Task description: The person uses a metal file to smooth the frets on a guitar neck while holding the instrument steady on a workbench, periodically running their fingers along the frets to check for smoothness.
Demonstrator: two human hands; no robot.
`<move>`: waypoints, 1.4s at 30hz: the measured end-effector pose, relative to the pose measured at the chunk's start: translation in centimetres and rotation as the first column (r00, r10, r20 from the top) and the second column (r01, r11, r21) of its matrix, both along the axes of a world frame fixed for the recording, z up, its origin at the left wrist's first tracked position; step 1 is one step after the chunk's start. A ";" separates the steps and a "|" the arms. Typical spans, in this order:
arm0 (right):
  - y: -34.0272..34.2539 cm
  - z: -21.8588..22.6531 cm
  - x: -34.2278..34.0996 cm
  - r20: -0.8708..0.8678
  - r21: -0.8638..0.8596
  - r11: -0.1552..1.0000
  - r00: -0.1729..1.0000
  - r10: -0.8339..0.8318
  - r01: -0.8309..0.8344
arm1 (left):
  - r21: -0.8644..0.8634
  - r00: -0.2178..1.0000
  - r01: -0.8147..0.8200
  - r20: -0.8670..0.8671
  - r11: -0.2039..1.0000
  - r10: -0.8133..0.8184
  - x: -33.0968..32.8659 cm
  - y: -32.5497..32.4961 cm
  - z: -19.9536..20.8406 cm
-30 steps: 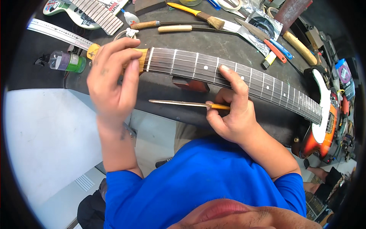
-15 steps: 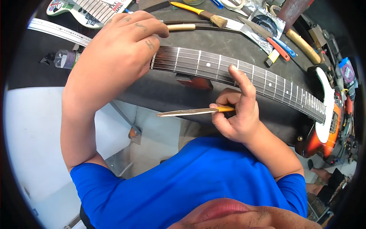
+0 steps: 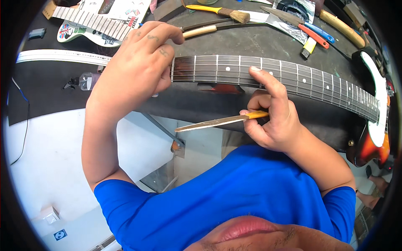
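Firstly, one right hand [image 3: 279, 121]: thumb and curled fingers closed on the yellow handle of a slim, brown, pale-edged pointed tool [image 3: 213, 122]; index fingertip extended over the strings. One sunburst electric guitar [image 3: 370, 148], white pickguard, lying along the black-topped bench [image 3: 272, 44]; dark brown fingerboard [image 3: 234, 69], silver frets, pale dot inlays, strings fitted. One left hand [image 3: 136, 67], well apart from the right, bent over the headstock end, fingers curled; what it grips is hidden, so cannot tell. One clear plastic bottle [image 3: 87, 80], beside the left wrist. One long white ruler [image 3: 63, 55], fine dark graduations. One red-handled tool [image 3: 314, 37], alongside a blue handle. One flat brush [image 3: 220, 11], yellow handle, brown bristles. One white guitar body [image 3: 81, 37], bearing coloured stickers, flag design and lettering among them; one pale fretted neck [image 3: 92, 21] lying across it. One red-and-black lettered sticker [image 3: 132, 21], near the neck's end.
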State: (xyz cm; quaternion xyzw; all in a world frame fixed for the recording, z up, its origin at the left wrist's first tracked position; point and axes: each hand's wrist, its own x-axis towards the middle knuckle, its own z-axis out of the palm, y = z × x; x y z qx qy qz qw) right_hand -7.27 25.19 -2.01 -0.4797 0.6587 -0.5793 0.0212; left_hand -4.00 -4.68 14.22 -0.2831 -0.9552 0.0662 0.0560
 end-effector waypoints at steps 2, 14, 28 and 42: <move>0.4 0.2 -0.2 -0.019 0.020 1.000 1.000 0.010 -0.010 | 0.021 0.999 -0.051 -0.002 0.998 0.051 -0.1 0.5 0.2; 3.6 9.2 -0.7 0.006 0.284 0.944 0.985 0.173 -0.167 | 0.539 0.866 -0.257 -0.240 0.803 0.438 4.4 -0.9 -5.7; 3.4 15.1 -5.1 0.650 0.389 0.877 0.759 -0.045 -0.281 | 0.646 0.557 -0.117 -0.586 0.754 0.588 5.6 1.2 -16.0; -1.1 14.5 -9.8 -0.583 0.553 0.833 0.715 0.387 0.000 | 0.670 0.544 -0.127 -0.569 0.731 0.616 5.4 0.9 -16.2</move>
